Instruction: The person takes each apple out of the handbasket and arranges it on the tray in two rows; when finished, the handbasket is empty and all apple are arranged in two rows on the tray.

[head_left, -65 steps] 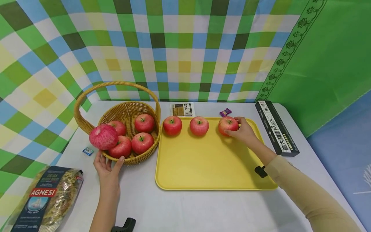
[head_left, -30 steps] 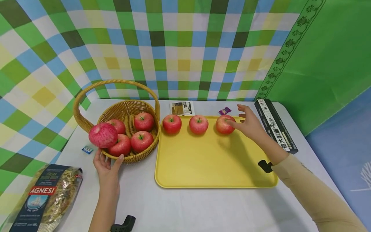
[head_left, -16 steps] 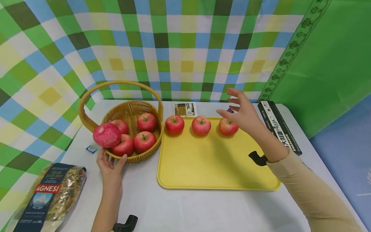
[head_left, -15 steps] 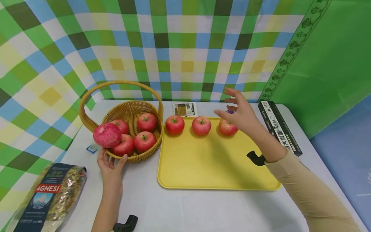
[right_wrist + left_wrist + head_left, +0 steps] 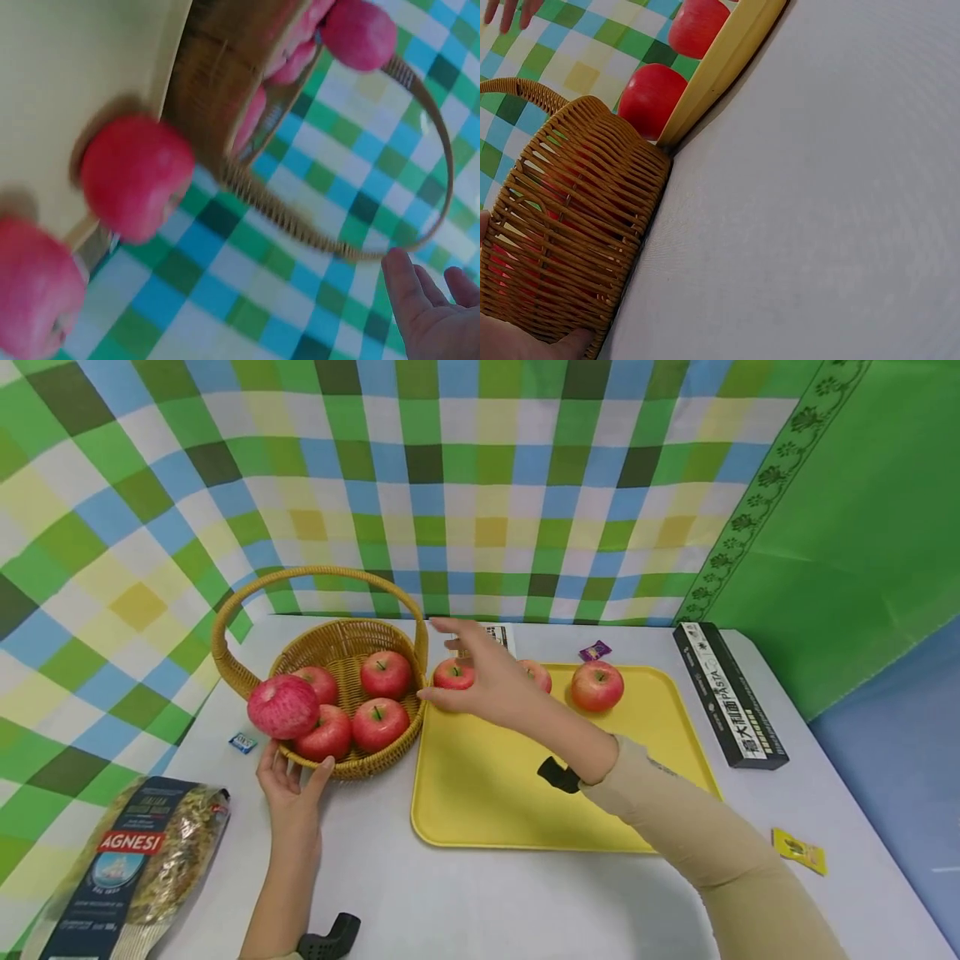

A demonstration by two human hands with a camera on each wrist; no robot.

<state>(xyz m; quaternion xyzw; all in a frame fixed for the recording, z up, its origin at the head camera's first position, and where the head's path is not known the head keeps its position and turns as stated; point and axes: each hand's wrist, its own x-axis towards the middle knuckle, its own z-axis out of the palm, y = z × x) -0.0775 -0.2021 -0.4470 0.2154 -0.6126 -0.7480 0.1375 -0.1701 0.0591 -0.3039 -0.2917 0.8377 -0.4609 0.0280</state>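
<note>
Hands have traded places along the tray (image 5: 465, 827): the right hand (image 5: 491, 681), which a moment ago hung spread over the apple (image 5: 597, 685) at the tray's far right corner, has let that one be and swung across to the tray's far left corner. It now hovers there with fingers straight and apart, holding nothing, just above the two apples (image 5: 453, 673) nearest the basket (image 5: 341, 647) and partly hiding them. Three apples sit in a row along the tray's far edge, so that placement looks finished and the reach seems aimed at the basket for the next one. The left hand (image 5: 291, 781) has not moved: palm and straight fingers rest against the basket's near wall, left of the tray, bracing it. Four apples lie inside, and a bigger one (image 5: 283, 707) perches on its rim.
</note>
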